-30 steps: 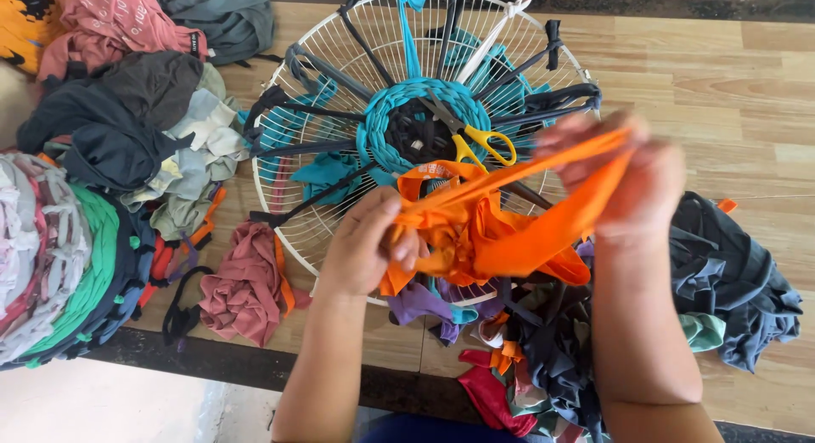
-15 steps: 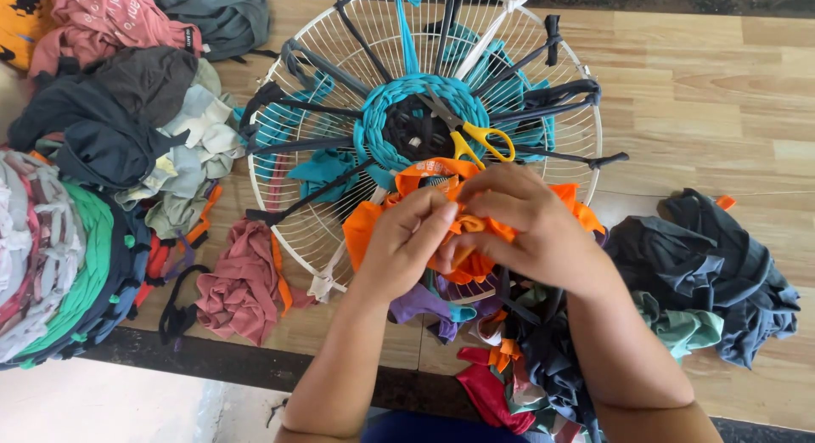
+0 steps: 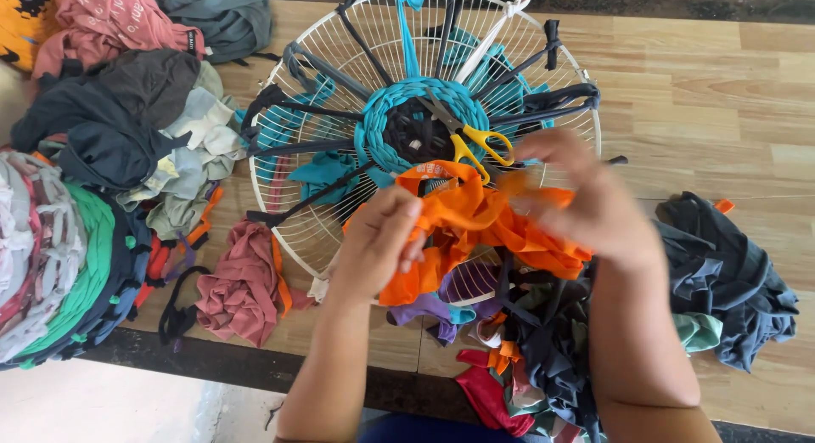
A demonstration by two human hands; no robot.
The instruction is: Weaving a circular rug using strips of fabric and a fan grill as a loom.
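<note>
head view, nearest the camera, showed both forearms reaching up from the bottom edge, with a heap of dark and mixed fabric scraps point(image 3: 543, 358) between and under them at the table's near edge. the left hand point(image 3: 378, 239) was closed, fingers curled tight on the lower left end of the orange fabric strip point(image 3: 475, 226); the right hand point(image 3: 594, 201) was blurred, so i could not tell for certain whether its fingers were clamped, though the orange cloth ran right up into it. the hands stood a little apart, the left lower and nearer, the right slightly higher and farther. the strip lay bunched between them, its long axis running roughly left to right across the view with a slight rise toward the right hand, and it hung just over the near rim of the white wire fan guard point(image 3: 306, 231). just beyond the strip, touching the woven teal centre point(image 3: 382, 133) of the guard, lay yellow-handled scissors point(image 3: 475, 141), nearer the right hand than the left. dark and teal strips radiated out over the wires. farther left were a maroon cloth point(image 3: 242, 282), piled garments point(image 3: 127, 129) and a round rag rug point(image 3: 51, 256); to the right a dark grey garment point(image 3: 730, 273) lay on the wooden table point(image 3: 713, 95)
</note>
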